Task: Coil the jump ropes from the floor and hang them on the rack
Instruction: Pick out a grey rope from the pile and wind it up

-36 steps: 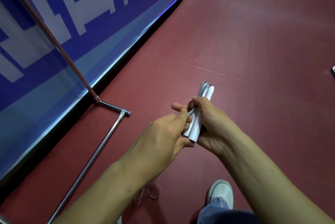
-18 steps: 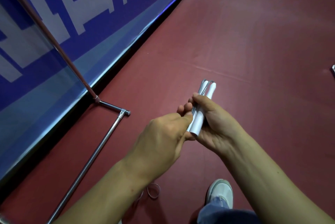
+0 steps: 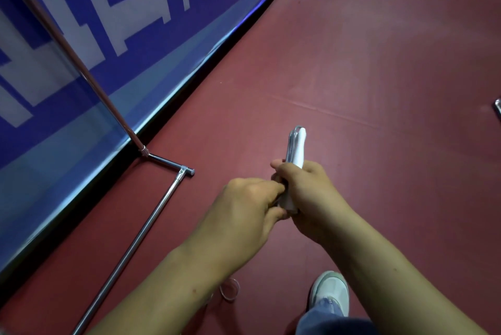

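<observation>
Jump rope (image 3: pixel 298 145): white handles and cord bundled upright, above red floor (image 3: pixel 379 63). Right hand (image 3: pixel 306 193) grip wrapped round bundle middle. Left hand (image 3: pixel 249 207) grip pinching bundle's lower end. Cord loop (image 3: pixel 230 290) below left forearm. Rack base (image 3: pixel 151 218) left.

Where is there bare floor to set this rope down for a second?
The widest bare floor lies ahead and right of the jump rope in your right hand, up to the dark object at the right edge. It is crowded left by the rack bars and near your shoe, where a rope loop lies.
</observation>
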